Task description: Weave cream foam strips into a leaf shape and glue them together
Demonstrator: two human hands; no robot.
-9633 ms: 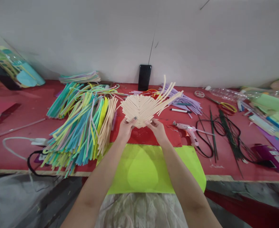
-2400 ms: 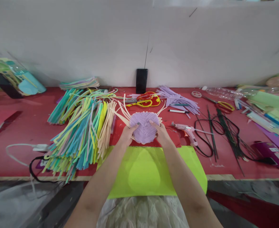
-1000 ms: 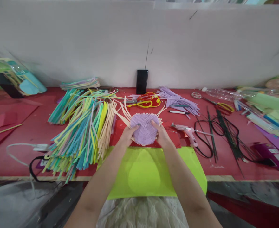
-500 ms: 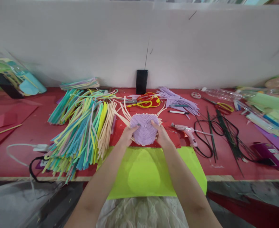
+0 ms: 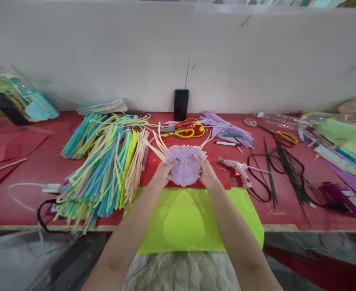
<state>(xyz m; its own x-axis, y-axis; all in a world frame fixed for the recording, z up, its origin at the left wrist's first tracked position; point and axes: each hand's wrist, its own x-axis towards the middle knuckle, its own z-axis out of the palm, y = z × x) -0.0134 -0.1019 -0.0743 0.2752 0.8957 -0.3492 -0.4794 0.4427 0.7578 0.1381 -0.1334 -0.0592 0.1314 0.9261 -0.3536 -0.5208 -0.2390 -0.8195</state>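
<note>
Between my hands is a lilac panel of pipe cleaners (image 5: 184, 167), laid in a chevron pattern, with long peach ends sticking out at its upper corners. My left hand (image 5: 163, 173) grips its left edge, thumb on the front face. On the opposite edge my right hand (image 5: 206, 171) holds it the same way. The other fingers of both hands are hidden behind the panel. Under it lies a red sheet (image 5: 153, 163), and nearer to me a bright yellow-green sheet (image 5: 184, 222) hangs over the table edge.
Piles of coloured pipe cleaners (image 5: 102, 173) lie at left, lilac ones (image 5: 226, 127) behind. A pink glue gun (image 5: 240, 169) with a black cord sits at right, near dark green stems (image 5: 291, 173). Yellow-handled scissors (image 5: 185, 131) and an upright phone (image 5: 181, 105) are at the back.
</note>
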